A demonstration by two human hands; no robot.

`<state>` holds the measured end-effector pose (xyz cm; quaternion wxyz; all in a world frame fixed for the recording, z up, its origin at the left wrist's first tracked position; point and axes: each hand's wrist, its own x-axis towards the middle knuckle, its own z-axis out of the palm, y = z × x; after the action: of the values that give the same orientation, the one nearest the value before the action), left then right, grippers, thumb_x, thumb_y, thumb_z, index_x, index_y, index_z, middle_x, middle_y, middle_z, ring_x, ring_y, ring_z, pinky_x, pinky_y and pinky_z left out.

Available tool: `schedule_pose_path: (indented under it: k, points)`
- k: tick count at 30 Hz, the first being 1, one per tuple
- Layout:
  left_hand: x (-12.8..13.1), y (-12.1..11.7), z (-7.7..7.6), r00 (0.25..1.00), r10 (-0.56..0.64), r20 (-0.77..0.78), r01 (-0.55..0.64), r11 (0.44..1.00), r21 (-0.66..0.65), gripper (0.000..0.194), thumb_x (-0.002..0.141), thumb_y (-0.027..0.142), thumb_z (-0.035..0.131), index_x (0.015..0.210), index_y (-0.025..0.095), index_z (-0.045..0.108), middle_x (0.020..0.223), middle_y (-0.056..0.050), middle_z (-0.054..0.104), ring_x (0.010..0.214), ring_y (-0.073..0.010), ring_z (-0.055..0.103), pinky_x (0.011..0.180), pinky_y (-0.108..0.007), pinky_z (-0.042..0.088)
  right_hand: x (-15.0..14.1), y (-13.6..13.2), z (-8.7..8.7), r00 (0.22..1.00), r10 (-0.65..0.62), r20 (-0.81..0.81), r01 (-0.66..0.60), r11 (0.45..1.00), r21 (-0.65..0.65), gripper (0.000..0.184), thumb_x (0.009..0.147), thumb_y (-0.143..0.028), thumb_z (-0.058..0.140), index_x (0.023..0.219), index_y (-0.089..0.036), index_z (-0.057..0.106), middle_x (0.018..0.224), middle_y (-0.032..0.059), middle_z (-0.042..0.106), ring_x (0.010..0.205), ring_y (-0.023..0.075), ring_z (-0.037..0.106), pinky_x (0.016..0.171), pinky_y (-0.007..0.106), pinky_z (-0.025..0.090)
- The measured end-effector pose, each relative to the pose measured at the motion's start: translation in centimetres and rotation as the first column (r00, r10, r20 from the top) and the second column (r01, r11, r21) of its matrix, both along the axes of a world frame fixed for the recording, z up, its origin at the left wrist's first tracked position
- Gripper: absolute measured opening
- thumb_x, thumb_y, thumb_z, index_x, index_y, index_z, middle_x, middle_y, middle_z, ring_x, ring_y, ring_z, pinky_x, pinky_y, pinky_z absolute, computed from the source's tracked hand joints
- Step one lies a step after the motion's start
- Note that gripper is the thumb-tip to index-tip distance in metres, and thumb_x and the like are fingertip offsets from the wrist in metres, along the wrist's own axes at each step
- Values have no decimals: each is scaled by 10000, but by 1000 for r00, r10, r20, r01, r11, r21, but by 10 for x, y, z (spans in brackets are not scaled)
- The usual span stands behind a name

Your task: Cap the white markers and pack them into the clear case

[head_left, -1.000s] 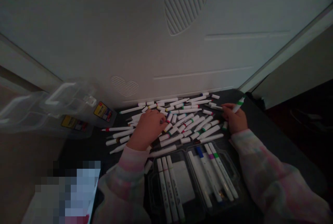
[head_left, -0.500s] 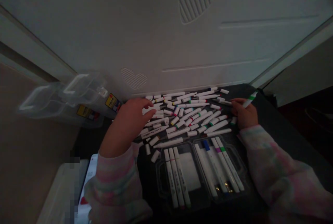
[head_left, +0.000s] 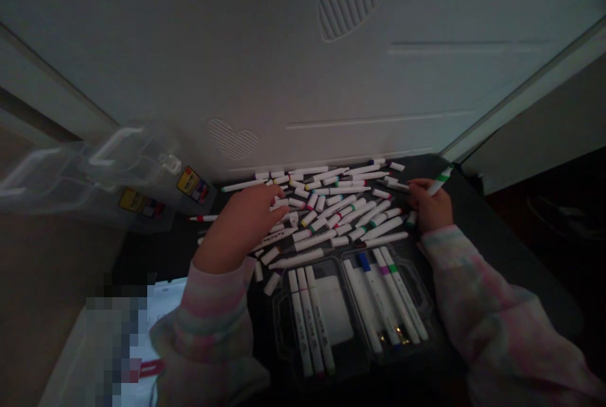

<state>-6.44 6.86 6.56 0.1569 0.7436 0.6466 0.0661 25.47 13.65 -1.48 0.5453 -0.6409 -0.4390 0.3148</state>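
My right hand (head_left: 434,208) is closed around a white marker with a green band (head_left: 440,181), its top end sticking up from the fist. A grey-tipped uncapped marker lies at the fingertips; whether they touch it I cannot tell. My left hand (head_left: 243,221) hovers over the left part of a heap of white markers and loose caps (head_left: 326,208), thumb and forefinger apart among the caps. Below the heap lies an open clear plastic case (head_left: 338,274). Three markers (head_left: 310,318) rest in its left half and several, some with blue, purple or green bands, in its right half (head_left: 386,300).
Two clear plastic boxes with yellow labels (head_left: 192,185) stand at the left. A lit screen-like device (head_left: 163,300), partly pixelated, is at the lower left. Behind the dark tabletop (head_left: 492,268) rises a pale panel with raised hearts (head_left: 234,139).
My left hand has drawn back leftward from the middle of the heap, its thumb and forefinger now spread. My right hand keeps the green-banded marker in nearly the same spot. The view shifted slightly.
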Motion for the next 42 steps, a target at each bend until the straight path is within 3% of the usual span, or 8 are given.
schedule_pose_path:
  k: [16,24,30,36,42]
  points:
    - [1,12,-17,995,27,-93,-22,998,59,284,782,219,429,998,165,606,1042,-61,621,989,-198,535,901,-304,380,-1,-3,4,1000,-9,4,9,999,-32,132,582,-234,600,689,-164,567,389,-71,393,385,72,349,391,222,230]
    - [-26,13,-18,972,187,-143,-178,981,74,302,779,254,425,995,171,619,1039,-89,628,958,-224,564,863,-328,415,0,-3,4,1000,-7,-6,7,998,-56,132,600,-224,600,710,-156,573,415,-61,399,399,67,346,395,230,224]
    - [-36,15,-29,952,260,-160,-249,965,83,283,771,257,429,962,211,632,976,-57,654,899,-202,594,799,-291,448,-3,-3,5,1000,-13,-20,12,998,-54,109,603,-209,601,695,-158,571,408,-59,398,390,68,348,382,226,218]
    - [-25,24,-42,970,205,-134,-190,975,118,348,809,239,369,1071,187,592,1107,-62,599,1016,-194,529,911,-306,380,-1,-2,1,1000,-4,-25,3,999,-45,107,600,-207,608,688,-158,572,400,-60,396,381,69,346,378,228,225]
    - [-16,27,-53,977,170,-127,-158,982,99,347,812,231,354,1050,170,598,1127,-79,591,1038,-212,512,898,-339,385,-1,-2,1,1000,-4,-16,3,1000,-31,113,590,-230,601,683,-172,574,397,-69,401,380,73,353,367,205,240]
